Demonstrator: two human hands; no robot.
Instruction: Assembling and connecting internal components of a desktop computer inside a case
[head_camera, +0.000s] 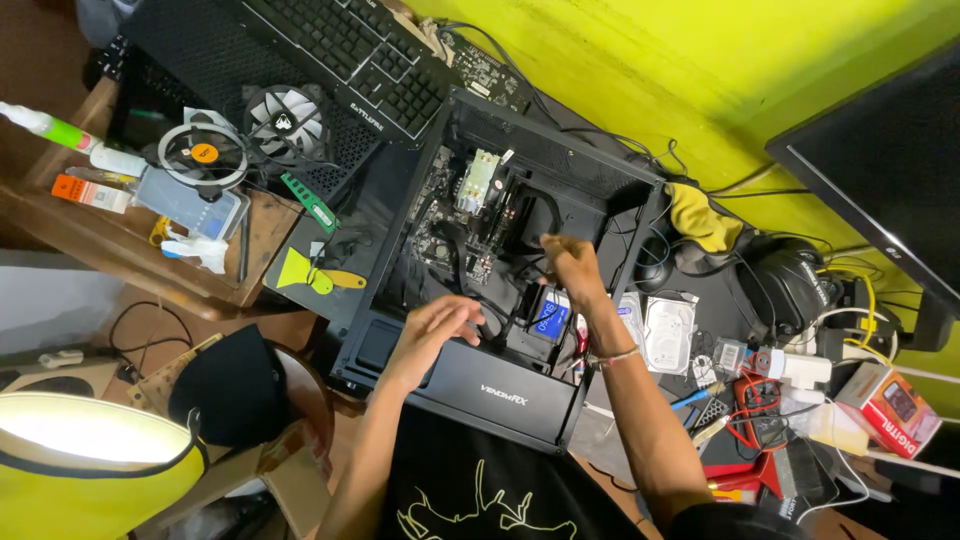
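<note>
Both hands are inside the open black metal computer case (470, 385) lying on its side at the middle of the desk: the left hand (435, 325) hovers flat and open-fingered at the near edge, holding nothing, while the right hand (570, 268) reaches toward the black cables (530, 215) beside the green motherboard (450, 215); whether its fingers pinch anything I cannot tell. This looks like the cable-routing or connector-seating step, and the next move calls for a careful fingertip grip in that tight gap near the blue-labelled drive (548, 315).
</note>
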